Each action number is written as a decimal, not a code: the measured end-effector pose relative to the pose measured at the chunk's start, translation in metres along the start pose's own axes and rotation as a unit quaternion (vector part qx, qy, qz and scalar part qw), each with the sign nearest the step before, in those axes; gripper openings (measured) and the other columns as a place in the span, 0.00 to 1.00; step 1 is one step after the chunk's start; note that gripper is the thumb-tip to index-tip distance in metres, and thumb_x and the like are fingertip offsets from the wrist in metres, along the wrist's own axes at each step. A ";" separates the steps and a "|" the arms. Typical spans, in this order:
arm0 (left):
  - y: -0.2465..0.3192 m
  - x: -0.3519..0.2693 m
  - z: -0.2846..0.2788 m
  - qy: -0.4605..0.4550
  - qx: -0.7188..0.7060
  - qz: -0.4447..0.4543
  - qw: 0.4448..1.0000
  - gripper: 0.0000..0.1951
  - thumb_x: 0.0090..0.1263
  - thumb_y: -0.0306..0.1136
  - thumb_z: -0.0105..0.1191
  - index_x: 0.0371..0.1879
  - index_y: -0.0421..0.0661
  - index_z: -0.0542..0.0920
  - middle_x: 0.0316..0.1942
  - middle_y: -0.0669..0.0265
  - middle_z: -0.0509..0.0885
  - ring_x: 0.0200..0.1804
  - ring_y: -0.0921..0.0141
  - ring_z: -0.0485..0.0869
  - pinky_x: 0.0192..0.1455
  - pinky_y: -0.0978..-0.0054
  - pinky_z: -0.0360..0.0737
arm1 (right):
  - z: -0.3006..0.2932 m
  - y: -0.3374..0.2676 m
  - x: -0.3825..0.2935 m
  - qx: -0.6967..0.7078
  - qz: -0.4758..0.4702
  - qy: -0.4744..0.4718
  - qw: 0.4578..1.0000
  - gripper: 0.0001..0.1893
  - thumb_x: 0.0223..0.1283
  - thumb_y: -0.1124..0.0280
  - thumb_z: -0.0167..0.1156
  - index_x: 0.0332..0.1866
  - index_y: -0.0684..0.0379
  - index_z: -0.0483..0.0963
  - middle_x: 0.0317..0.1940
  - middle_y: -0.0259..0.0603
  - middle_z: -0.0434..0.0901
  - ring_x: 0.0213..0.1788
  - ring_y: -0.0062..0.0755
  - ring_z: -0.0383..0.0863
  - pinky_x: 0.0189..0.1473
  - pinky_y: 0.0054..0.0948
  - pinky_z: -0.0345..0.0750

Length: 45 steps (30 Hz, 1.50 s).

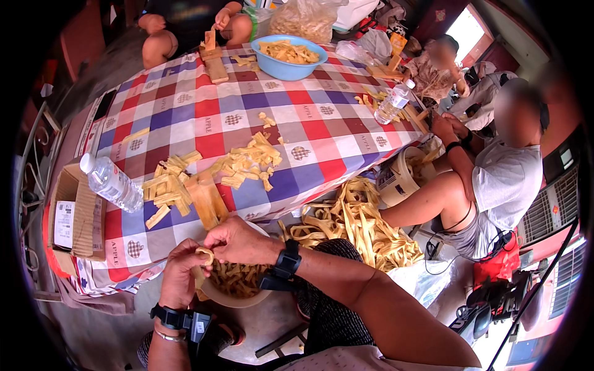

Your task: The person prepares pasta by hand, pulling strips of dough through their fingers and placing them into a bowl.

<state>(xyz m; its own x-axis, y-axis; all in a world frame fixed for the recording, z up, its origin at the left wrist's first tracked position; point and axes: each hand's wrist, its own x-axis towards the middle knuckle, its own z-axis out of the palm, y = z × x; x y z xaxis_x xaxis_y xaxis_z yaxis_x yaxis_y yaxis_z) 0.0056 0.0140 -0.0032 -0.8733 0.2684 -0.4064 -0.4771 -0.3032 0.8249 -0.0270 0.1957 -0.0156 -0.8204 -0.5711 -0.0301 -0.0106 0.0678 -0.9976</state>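
Observation:
My left hand [178, 273] grips a curled, pale yellow strip [205, 256] between thumb and fingers. From the right, my right hand [246, 243] pinches at the same strip, its fingertips partly hidden. Below both hands is a round pale tub [236, 302] holding many short brownish-yellow pieces [239, 280]. A wooden board [204, 197] lies at the table edge just beyond my hands, its near end hidden behind my right hand. Piles of short cut yellow strips lie on its left [171, 185] and right [250, 160].
The table has a checked cloth [241, 104]. On it stand a cardboard box [83, 222], plastic bottles [113, 183] [393, 102] and a blue basin [287, 69] of pieces. Long strips [362, 218] heap beside my knee. Other people [503, 171] [438, 69] [190, 23] sit around.

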 end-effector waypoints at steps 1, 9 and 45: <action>-0.001 -0.001 -0.001 0.002 0.004 -0.017 1.000 0.06 0.56 0.25 0.58 0.29 0.43 0.75 0.26 0.66 0.80 0.24 0.75 0.75 0.26 0.81 0.69 | -0.001 0.002 0.001 0.006 0.002 -0.009 1.000 0.08 0.48 0.85 0.59 0.36 0.67 0.77 0.24 0.34 0.80 0.26 0.14 0.76 0.26 0.18 0.72; -0.010 0.001 -0.003 0.090 0.072 0.077 0.990 0.08 0.57 0.22 0.60 0.32 0.44 0.75 0.24 0.72 0.79 0.21 0.83 0.69 0.23 0.86 0.61 | 0.009 0.003 0.006 -0.070 -0.086 -0.008 0.994 0.15 0.53 0.84 0.55 0.46 0.65 0.65 0.25 0.40 0.77 0.28 0.22 0.75 0.29 0.24 0.71; 0.024 -0.010 -0.015 -0.014 -0.050 0.040 0.998 0.07 0.63 0.29 0.53 0.26 0.38 0.77 0.21 0.73 0.74 0.18 0.85 0.62 0.21 0.86 0.54 | -0.030 -0.029 -0.005 0.080 -0.022 0.041 0.996 0.15 0.68 0.67 0.55 0.25 0.62 0.74 0.16 0.26 0.70 0.18 0.10 0.64 0.20 0.14 0.61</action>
<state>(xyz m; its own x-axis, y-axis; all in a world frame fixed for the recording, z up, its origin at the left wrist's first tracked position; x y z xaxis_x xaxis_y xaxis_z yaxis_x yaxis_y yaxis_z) 0.0015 -0.0102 0.0150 -0.9068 0.2642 -0.3285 -0.4142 -0.4134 0.8109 -0.0393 0.2209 0.0158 -0.8655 -0.5007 0.0117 0.0388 -0.0904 -0.9951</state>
